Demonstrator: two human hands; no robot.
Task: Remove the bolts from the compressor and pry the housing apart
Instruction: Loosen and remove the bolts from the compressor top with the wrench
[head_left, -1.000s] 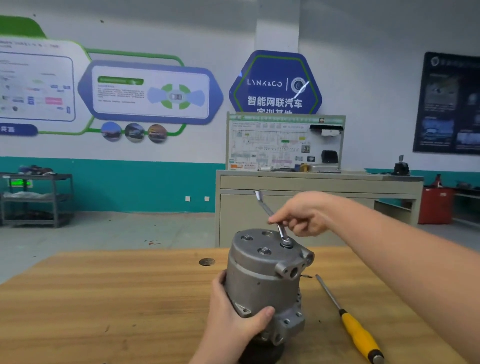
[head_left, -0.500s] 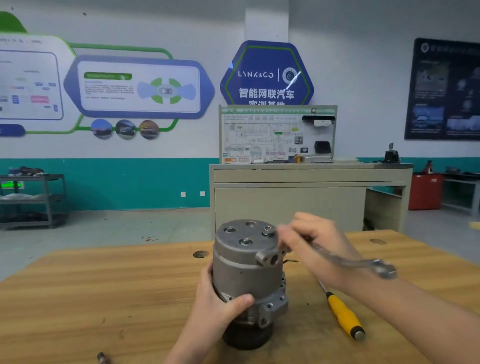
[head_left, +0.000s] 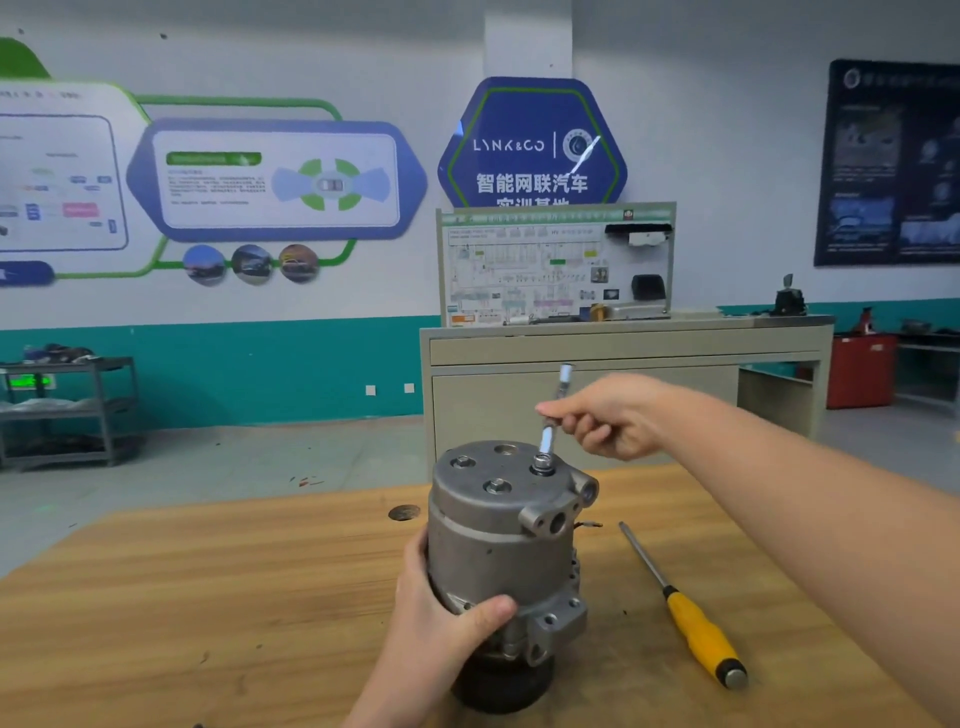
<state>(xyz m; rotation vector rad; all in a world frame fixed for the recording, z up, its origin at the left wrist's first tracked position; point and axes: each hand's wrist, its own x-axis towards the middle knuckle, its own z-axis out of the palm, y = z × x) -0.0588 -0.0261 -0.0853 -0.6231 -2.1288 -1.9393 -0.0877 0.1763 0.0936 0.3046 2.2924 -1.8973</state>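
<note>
Two hands are at work on the compressor. The right hand pinches the shaft of a wrench between thumb and fingers, the tool standing nearly upright with its ring end seated over a bolt on the right side of the top face. The left hand wraps around the lower left of the grey housing, thumb pressed across the front just above the mounting flange, steadying it. The compressor stands on end on its dark pulley, near the front edge of the wooden table. Two more bolt heads show on the top face, along with one empty hole toward the back. To the right of the compressor, apart from it, a screwdriver with a yellow handle lies on the table, its blade pointing away from the person. Behind the table stands a beige bench carrying a wiring-diagram board.
</note>
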